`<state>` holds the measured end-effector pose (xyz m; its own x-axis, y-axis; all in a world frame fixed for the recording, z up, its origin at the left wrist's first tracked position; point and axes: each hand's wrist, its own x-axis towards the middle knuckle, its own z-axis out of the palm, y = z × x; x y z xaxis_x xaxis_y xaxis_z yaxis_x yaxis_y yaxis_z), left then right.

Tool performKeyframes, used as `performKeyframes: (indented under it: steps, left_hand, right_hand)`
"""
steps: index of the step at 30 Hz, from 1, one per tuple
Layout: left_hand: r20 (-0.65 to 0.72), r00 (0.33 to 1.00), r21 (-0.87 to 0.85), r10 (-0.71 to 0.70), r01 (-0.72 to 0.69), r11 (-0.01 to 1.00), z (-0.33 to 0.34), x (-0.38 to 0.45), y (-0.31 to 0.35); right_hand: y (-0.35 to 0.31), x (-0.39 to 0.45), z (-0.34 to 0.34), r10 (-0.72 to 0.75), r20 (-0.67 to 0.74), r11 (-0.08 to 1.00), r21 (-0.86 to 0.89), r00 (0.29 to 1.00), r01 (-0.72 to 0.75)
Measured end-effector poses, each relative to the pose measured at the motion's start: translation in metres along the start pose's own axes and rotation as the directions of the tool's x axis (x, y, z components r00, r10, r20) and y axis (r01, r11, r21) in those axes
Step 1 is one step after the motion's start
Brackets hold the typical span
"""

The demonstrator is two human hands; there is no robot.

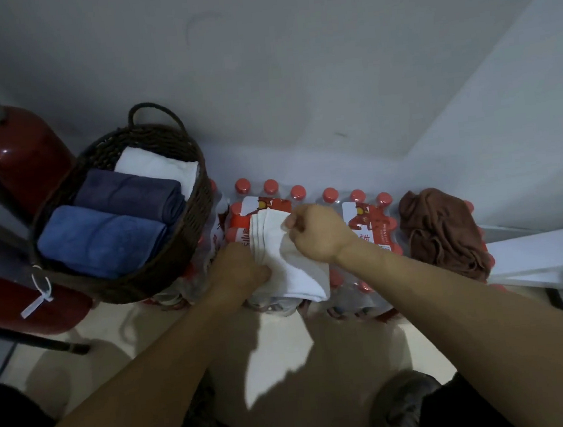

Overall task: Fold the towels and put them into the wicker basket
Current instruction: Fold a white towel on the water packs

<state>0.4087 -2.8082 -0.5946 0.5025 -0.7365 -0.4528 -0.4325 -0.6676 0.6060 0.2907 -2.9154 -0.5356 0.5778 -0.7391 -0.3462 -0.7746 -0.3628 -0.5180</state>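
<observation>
Both hands are gripping a folded white towel [288,264] lying on the water bottle packs [370,218], just right of the wicker basket [186,243]. The left hand [240,269] is clutching its near-left edge, fingers curled; the right hand [316,230] is pinching its top. A brown towel [443,232] is lying crumpled farther right.

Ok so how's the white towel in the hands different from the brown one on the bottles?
The white towel is folded into neat layers; the brown towel lies crumpled in a heap. The left hand and right hand both grip the white towel; nothing touches the brown towel. The white one sits nearer the wicker basket. Both rest on the packs of red-capped bottles, outside the basket.
</observation>
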Motion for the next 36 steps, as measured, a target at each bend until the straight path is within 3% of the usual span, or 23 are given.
performKeyframes:
  steps: [5, 9, 12, 15, 18, 20, 22, 25, 29, 32, 36]
  left_hand:
    - [0.023, 0.998, -0.060, 0.053, -0.052, 0.997, -0.003, -0.007, 0.014]
    - [-0.047, 0.961, -0.035, 0.273, -0.275, 0.961, -0.007, -0.020, 0.047]
    - [-0.132, 0.877, -0.027, 0.461, -0.468, 0.883, -0.008, -0.033, 0.073]
    - [-0.041, 0.817, -0.110, 0.575, -0.575, 0.811, -0.015, -0.040, 0.094]
    - [0.067, 0.820, -0.308, 0.569, -0.525, 0.793, -0.019, -0.040, 0.105]
    - [0.140, 0.817, -0.381, 0.559, -0.477, 0.792, -0.015, -0.038, 0.108]
    - [0.208, 0.798, -0.416, 0.566, -0.451, 0.789, -0.008, -0.036, 0.111]
    - [0.262, 0.780, -0.472, 0.568, -0.410, 0.780, 0.006, -0.033, 0.116]
    - [0.255, 0.821, -0.569, 0.511, -0.300, 0.766, 0.030, -0.028, 0.121]
    - [0.245, 0.855, -0.500, 0.458, -0.293, 0.815, 0.045, -0.019, 0.118]
    - [0.136, 0.912, -0.417, 0.387, -0.302, 0.858, 0.057, 0.000, 0.110]
  right_hand:
    - [0.022, -0.017, -0.022, -0.063, -0.074, 0.998, 0.002, 0.995, 0.064]
    - [0.031, -0.034, -0.040, -0.223, -0.051, 0.974, -0.054, 0.974, 0.220]
    - [0.038, -0.047, -0.051, -0.332, -0.012, 0.932, -0.160, 0.943, 0.326]
    - [0.045, -0.056, -0.067, -0.362, -0.019, 0.889, -0.306, 0.932, 0.339]
    - [0.056, -0.062, -0.091, -0.299, 0.035, 0.883, -0.369, 0.954, 0.291]
    - [0.067, -0.068, -0.108, -0.134, 0.132, 0.936, -0.310, 0.982, 0.169]
    - [0.083, -0.072, -0.120, 0.022, 0.270, 0.978, -0.205, 0.963, 0.035]
    - [0.107, -0.077, -0.128, 0.078, 0.402, 0.994, 0.037, 0.912, -0.101]
    - [0.136, -0.071, -0.122, 0.129, 0.427, 0.904, 0.321, 0.895, -0.283]
    - [0.153, -0.062, -0.107, 0.190, 0.444, 0.856, 0.362, 0.876, -0.369]
    - [0.166, -0.054, -0.089, 0.233, 0.285, 0.764, 0.538, 0.930, -0.356]
